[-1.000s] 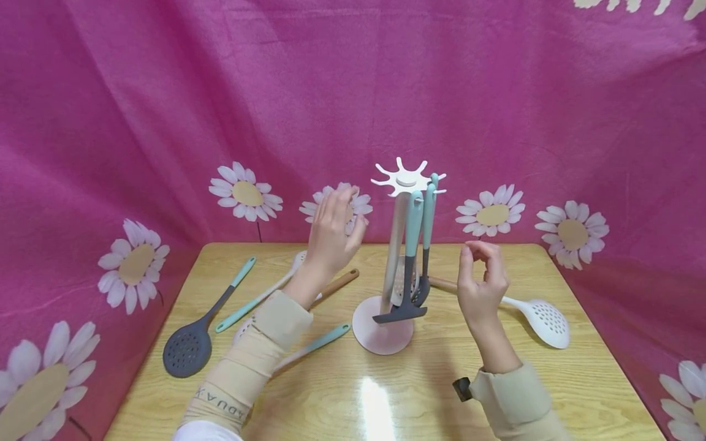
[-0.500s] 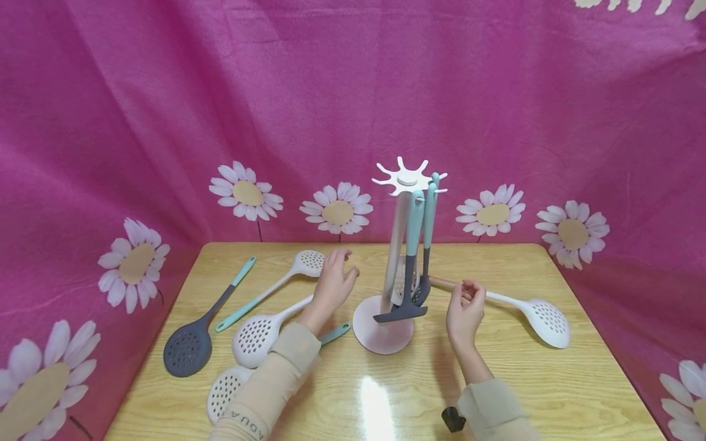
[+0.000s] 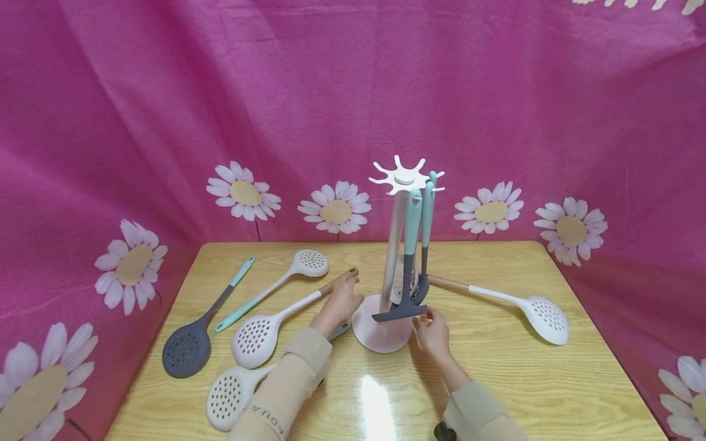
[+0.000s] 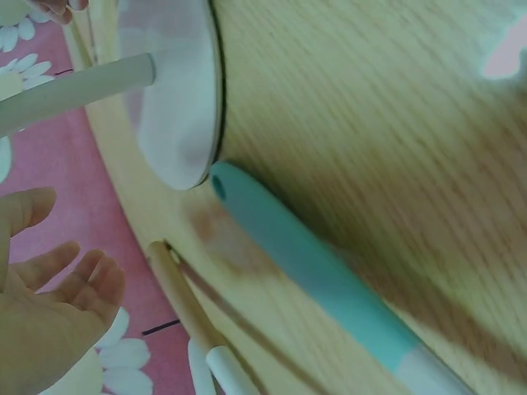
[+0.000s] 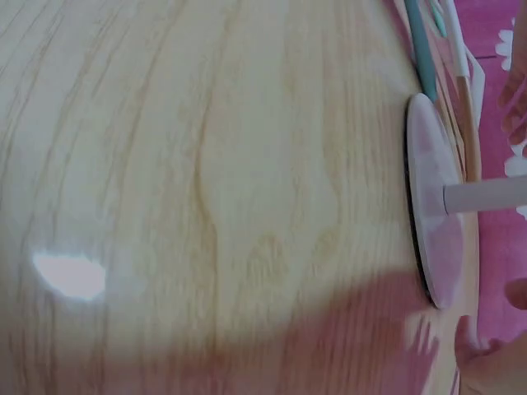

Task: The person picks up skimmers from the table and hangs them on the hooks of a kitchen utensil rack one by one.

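Observation:
My left hand (image 3: 341, 301) is over the brown handle (image 3: 331, 286) of a white slotted utensil. In the left wrist view this hand (image 4: 58, 304) has loosely bent fingers, apart from the wooden handle (image 4: 183, 296). Right of the pink round base (image 3: 380, 335) of the utensil stand is my right hand (image 3: 432, 334), its fingertips close to the lower end of a dark scraper-like tool (image 3: 401, 311); whether they touch is unclear. In the right wrist view that hand (image 5: 496, 362) is beside the base (image 5: 436, 222), holding nothing visible. Teal-handled tools (image 3: 412, 223) hang from the stand's white top (image 3: 404, 177).
On the left lie a dark slotted turner (image 3: 186, 350), a white one with teal handle (image 3: 310, 263), and two white slotted heads (image 3: 255, 340) nearer the front. A white skimmer (image 3: 546, 320) with brown handle lies on the right. Pink flowered cloth (image 3: 353, 92) surrounds the table (image 3: 496, 380).
My left hand has come down from beside the stand's top to the brown handle. My right hand has moved left and toward the front, from the right skimmer to beside the base.

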A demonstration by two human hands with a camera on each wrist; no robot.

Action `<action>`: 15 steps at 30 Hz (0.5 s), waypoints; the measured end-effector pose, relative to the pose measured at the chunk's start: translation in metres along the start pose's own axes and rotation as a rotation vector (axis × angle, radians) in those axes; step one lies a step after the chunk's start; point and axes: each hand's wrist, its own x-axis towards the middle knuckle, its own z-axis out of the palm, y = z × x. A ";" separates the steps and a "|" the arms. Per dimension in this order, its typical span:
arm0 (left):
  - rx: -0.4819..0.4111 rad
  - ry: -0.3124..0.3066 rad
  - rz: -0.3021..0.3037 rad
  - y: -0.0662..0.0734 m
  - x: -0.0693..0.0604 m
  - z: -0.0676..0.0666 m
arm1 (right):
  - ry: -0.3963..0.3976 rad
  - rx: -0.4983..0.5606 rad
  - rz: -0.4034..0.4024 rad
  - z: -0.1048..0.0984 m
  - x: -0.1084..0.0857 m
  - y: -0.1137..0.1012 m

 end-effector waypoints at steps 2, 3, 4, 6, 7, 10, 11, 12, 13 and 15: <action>0.000 -0.017 -0.002 -0.001 0.001 0.003 | -0.029 -0.014 -0.025 0.005 0.002 0.009; 0.013 -0.028 -0.005 -0.002 0.002 0.004 | -0.036 -0.005 -0.067 0.010 0.005 0.019; 0.024 -0.044 -0.018 -0.002 0.003 0.006 | -0.046 -0.014 -0.092 0.013 0.006 0.025; 0.039 -0.077 -0.046 -0.003 0.005 0.008 | -0.063 -0.053 -0.148 0.017 0.006 0.030; 0.049 -0.097 -0.062 -0.003 0.006 0.009 | -0.067 -0.066 -0.169 0.018 0.005 0.030; 0.099 -0.147 -0.105 -0.005 0.009 0.013 | -0.081 -0.122 -0.182 0.018 -0.003 0.021; 0.117 -0.159 -0.112 -0.006 0.011 0.015 | -0.085 -0.139 -0.181 0.019 -0.004 0.019; 0.137 -0.163 -0.124 -0.006 0.012 0.016 | -0.081 -0.157 -0.189 0.020 -0.006 0.018; 0.162 -0.172 -0.125 -0.006 0.012 0.017 | -0.077 -0.169 -0.187 0.020 -0.008 0.015; 0.218 -0.186 -0.125 -0.009 0.015 0.023 | -0.075 -0.191 -0.192 0.021 -0.010 0.012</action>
